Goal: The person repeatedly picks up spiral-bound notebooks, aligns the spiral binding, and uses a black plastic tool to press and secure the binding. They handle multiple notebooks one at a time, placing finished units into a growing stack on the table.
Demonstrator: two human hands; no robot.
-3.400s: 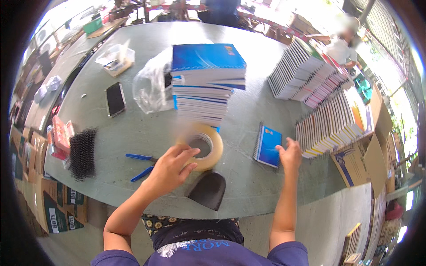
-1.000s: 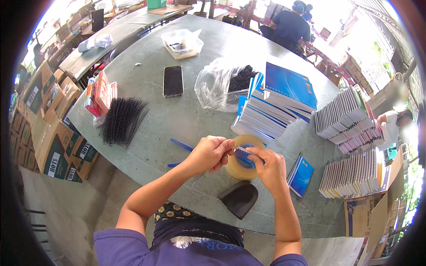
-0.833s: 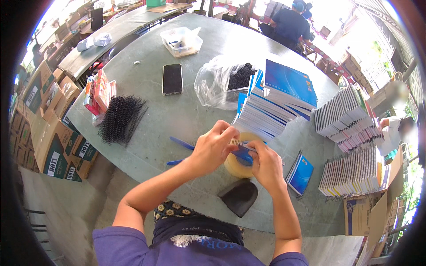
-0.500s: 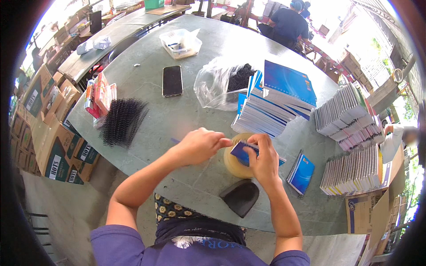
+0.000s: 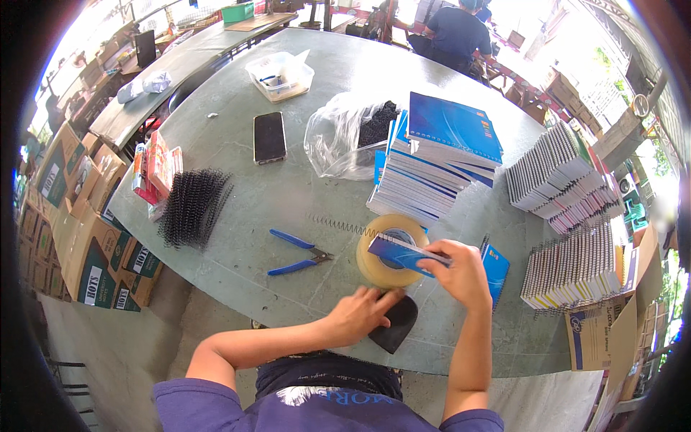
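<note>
Beneath the grip (image 5: 464, 272), a wide grey-green tabletop (image 5: 241, 187) is spread. Far to its left, cardboard boxes (image 5: 90, 266) are stacked above a grey floor (image 5: 108, 349); beyond them, a long narrow table (image 5: 187, 63) is set. Behind and right of the grip, the space is washed by bright daylight.

Passable tabletop (image 5: 241, 205) lies between phone (image 5: 269, 137) and blue pliers (image 5: 291, 268), with a wire coil (image 5: 345, 226) and tape roll (image 5: 368, 268) obstructing its right.

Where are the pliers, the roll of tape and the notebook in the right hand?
Pliers (image 5: 294, 267): head view, on the lower blue handle.
Roll of tape (image 5: 381, 274): head view, yellowish lower part.
Notebook (image 5: 397, 252): head view, on its blue cover.
</note>
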